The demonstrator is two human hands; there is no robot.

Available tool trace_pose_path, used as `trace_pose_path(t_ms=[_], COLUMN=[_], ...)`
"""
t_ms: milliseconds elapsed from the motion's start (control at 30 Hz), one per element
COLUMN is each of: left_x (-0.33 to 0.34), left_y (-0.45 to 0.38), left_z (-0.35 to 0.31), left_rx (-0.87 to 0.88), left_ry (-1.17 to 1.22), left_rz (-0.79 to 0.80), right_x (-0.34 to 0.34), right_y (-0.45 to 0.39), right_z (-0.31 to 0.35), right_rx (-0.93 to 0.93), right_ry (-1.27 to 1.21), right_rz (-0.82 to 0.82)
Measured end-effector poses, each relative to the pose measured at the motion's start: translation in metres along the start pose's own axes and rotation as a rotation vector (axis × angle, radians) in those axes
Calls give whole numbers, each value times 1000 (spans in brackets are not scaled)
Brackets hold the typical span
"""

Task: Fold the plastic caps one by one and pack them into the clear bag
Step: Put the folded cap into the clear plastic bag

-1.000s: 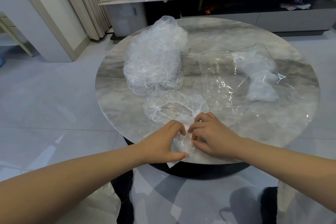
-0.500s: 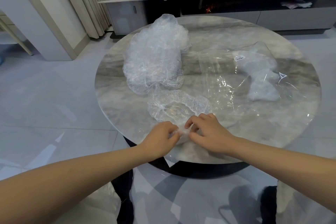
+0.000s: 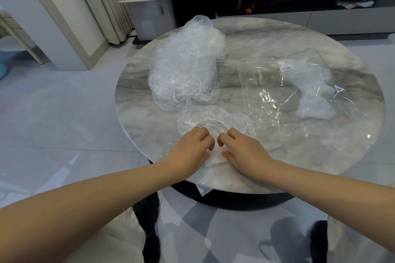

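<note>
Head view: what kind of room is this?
Probably a home living room: a round marble table, a long low media cabinet against the wall, and pleated curtains.

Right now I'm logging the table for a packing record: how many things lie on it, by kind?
Loose heap of plastic caps: 1 (caps inside cannot be counted)
Single plastic cap under the left hand and right hand: 1
Clear bag holding folded caps: 1
Total: 3

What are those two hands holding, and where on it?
Both the left hand and the right hand grip one plastic cap at its near edge, fingers curled into the crumpled film on the table.
</note>
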State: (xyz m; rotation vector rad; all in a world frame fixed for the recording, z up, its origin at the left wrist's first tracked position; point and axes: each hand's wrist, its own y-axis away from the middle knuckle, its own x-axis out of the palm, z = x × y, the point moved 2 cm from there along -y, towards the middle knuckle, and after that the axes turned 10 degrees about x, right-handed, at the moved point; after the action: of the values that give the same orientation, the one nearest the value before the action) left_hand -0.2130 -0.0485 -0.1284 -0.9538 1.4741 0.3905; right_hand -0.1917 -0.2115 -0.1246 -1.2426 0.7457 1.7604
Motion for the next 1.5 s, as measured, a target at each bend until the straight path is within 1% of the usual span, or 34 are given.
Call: trace_pose_path(t_ms=[67,100,133,167,233,367,433,500,600,667,733,867,900,1000,1067,1167,1233,1367,1433,1500], left_x=[3,6,8,9,9,12,13,9,1,-2,-8,-28,-32,-35,-35,-33,-30,-23,-20,-14], left_y=[3,5,8,11,18,29,28,21,8,3,-2,-16,-21,-36,-47,-63,-74,-87,-92,-97], left_z=[-2,-2,-3,-4,-4,-7,-9,-9,-9,-8,-7,-10,-12,-17,-21,-27,-32,-47,-55,-61], left_rx=[173,204,211,205,184,124,116,115,86,18,-82,-270,-329,-472,-506,-522,-565,-679,-706,-730], left_ry=[-110,-121,-111,-102,-114,-156,-153,-153,-138,-49,47,337,429,643,728,749,790,1003,1100,1190], left_rz=[-10,16,52,98,167,263,283,254,211,186,103,-73,-91,-134,-147,-158,-164,-177,-128,-71], right_x=[2,4,7,9,12,20,17,12,14,11,7,-20,-26,-43,-50,-59,-63,-66,-68,-70], right_y=[-1,-1,-1,-1,4,16,18,17,14,13,12,8,8,5,6,11,17,26,30,33], right_z=[-1,-3,-5,-7,-8,-16,-16,-14,-15,-14,-11,-4,-4,-11,-18,-29,-38,-56,-65,-74], right_rx=[-159,-222,-264,-280,-279,-172,-154,-157,-192,-183,-135,69,120,313,397,505,560,716,809,862], right_ry=[106,155,193,217,262,382,372,344,257,199,74,-276,-347,-497,-568,-790,-924,-1265,-1392,-1487], right_rz=[-161,-225,-254,-247,-181,-5,86,189,146,88,45,-60,-82,-65,-11,47,41,18,-24,-51])
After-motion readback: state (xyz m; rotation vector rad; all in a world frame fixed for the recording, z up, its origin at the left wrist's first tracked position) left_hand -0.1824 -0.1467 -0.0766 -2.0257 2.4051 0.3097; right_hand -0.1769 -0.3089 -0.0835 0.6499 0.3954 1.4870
